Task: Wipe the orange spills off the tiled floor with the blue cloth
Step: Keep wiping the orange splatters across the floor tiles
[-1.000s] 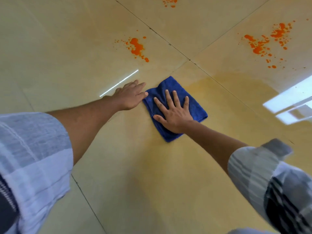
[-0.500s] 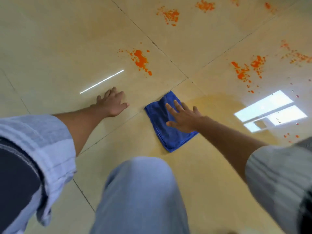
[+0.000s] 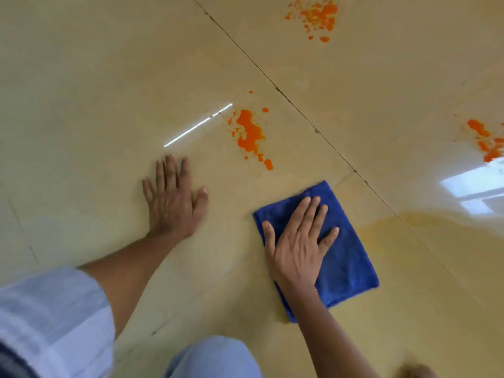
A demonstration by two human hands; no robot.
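Observation:
A folded blue cloth lies flat on the glossy beige tiled floor. My right hand presses down on its left half, fingers spread and palm flat. My left hand rests flat on the bare tile to the left, fingers apart, holding nothing. An orange spill sits just beyond the gap between the two hands. A second orange spill lies farther off at the top. A third orange spill shows at the right edge.
A faint yellow smear stains the tile right of the cloth. Dark grout lines cross the floor diagonally. My knee in light blue trousers is at the bottom edge. A bright window reflection glares at the right.
The view has closed in on the floor. My right hand still presses the cloth, and its fingers now point up towards the nearest spill. My left hand stays planted flat.

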